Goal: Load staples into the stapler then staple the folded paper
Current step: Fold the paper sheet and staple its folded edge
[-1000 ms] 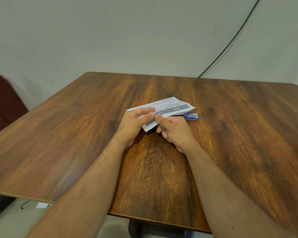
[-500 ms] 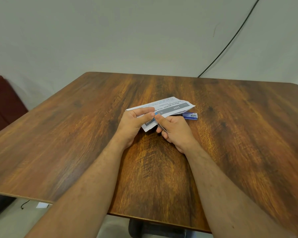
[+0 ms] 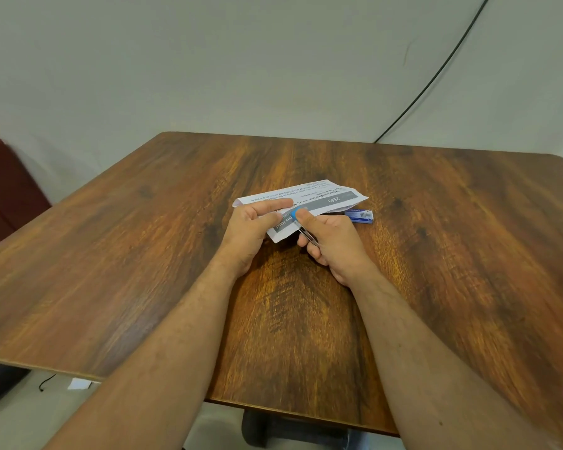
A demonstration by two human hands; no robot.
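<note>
Head view: both hands meet mid-table over the folded paper [image 3: 301, 203]. Left hand [image 3: 251, 230] pinches the paper's near-left part, index finger on top, thumb pressed on the printed face, fingers closed on the sheet. Right hand [image 3: 333, 241] is wrapped around a small stapler [image 3: 301, 224]; only its blue tip and a sliver of metal arm show between thumb and curled fingers. Thumb sits on the blue tip, fingers closed on the body underneath. Stapler mouth looks to be over the paper's near edge, close to the corner; can't tell if it's squeezed fully down.

Small blue box [image 3: 359, 216], likely staples, lies on the table [image 3: 436, 254] just beyond the right hand, partly tucked under the paper's far-right end.

Handling, my read:
- Paper: light, floppy, a few layers thick. Far end rests on the table, near end is lifted. It will slide or fan open if released, so hold it right beside the staple point, as the left hand does, with the layers squared.
- Stapler: small, rigid, metal and plastic. Needs a firm squeeze, thumb over the front, fingers backing the base. Smooth tip could slip if pressed off-centre.
- Keep left fingertips clear of the mouth; they're just beside it.

Judging by the grip, loading is done and stapling is the step in hand.
</note>
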